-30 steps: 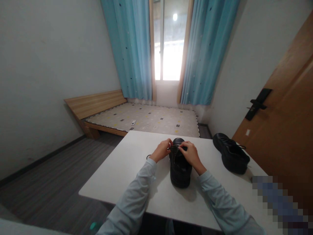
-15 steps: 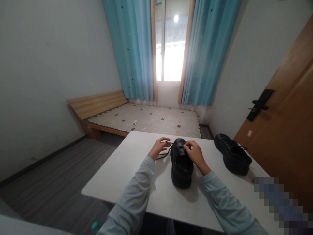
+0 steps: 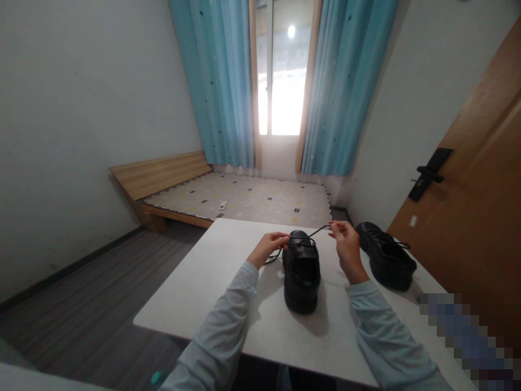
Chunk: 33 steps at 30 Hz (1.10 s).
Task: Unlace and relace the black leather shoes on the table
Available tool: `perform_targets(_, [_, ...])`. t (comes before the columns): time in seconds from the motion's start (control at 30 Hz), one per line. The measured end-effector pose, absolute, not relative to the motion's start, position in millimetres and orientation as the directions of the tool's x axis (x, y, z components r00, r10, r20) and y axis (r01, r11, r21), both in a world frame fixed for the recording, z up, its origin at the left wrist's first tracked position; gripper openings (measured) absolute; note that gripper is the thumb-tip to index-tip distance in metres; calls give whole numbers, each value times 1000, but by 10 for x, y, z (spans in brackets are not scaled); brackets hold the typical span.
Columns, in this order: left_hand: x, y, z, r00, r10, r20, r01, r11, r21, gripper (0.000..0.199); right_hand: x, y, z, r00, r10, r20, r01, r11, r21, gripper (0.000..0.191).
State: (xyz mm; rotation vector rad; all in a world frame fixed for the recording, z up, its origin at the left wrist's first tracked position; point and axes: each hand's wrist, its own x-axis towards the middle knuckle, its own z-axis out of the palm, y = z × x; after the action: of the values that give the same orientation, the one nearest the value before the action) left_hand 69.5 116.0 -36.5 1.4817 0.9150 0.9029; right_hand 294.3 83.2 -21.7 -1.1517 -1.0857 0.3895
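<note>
A black shoe [image 3: 302, 288] stands upright on the white table [image 3: 191, 288], its toe pointing away from me. My right hand [image 3: 345, 244], to the right of the toe, pinches a black lace [image 3: 319, 231] that is drawn out taut from the shoe. At the shoe's left side, my left hand [image 3: 272, 247] has its fingertips pressed together at the laces near the toe. A loose length of lace hangs below these fingers onto the table. The second black shoe [image 3: 393, 266] lies farther right, beyond my right hand.
Behind the table is a bed [image 3: 252, 195] with a patterned mattress and a small white remote [image 3: 222, 205]. A wooden door [image 3: 468, 217] with a black handle is at the right. Blue curtains [image 3: 223, 81] flank the window.
My right hand has moved right, away from the shoe, pulling a lace out taut. My left hand has shifted slightly right, and its fingers have closed at the laces.
</note>
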Motion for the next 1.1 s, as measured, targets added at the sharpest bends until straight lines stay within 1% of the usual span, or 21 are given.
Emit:
perform_targets(0.17, [724, 1155, -361, 360, 917, 171, 110, -224, 968, 31, 2962, 774, -57, 529, 716, 455, 57, 505, -861, 25])
perform_targets(0.27, [764, 1133, -345, 396, 882, 255, 141, -333, 932, 32, 3007, 743, 50, 551, 712, 435, -68, 558, -827, 25])
perform_targets(0.33, [790, 1097, -328, 458, 840, 290, 154, -396, 905, 36, 3064, 736, 104, 561, 712, 421, -140, 584, -800, 24])
perform_targets(0.43, [817, 1043, -315, 539, 782, 313, 149, -454, 879, 49, 3164, 738, 159, 572, 714, 403, -222, 608, -763, 21])
perform_targets(0.53, [827, 1028, -326, 565, 760, 321, 134, -468, 874, 58, 3252, 735, 201, 574, 727, 377, -281, 607, -743, 22])
perform_targets(0.63, [828, 1045, -342, 564, 751, 343, 127, -490, 863, 61, 3321, 719, 235, 564, 752, 341, -331, 585, -741, 23])
perform_targets(0.77, [817, 1069, -345, 580, 734, 354, 164, -531, 832, 55, 3405, 700, 249, 560, 768, 311, -354, 561, -748, 20])
perform_targets(0.97, [792, 1063, -330, 604, 731, 318, 203, -527, 825, 53, 3529, 692, 244, 582, 736, 346, -271, 577, -771, 18])
perform_targets(1.1, [785, 1051, -316, 597, 736, 319, 256, -552, 794, 48, 3582, 695, 248, 615, 705, 353, -244, 595, -765, 14])
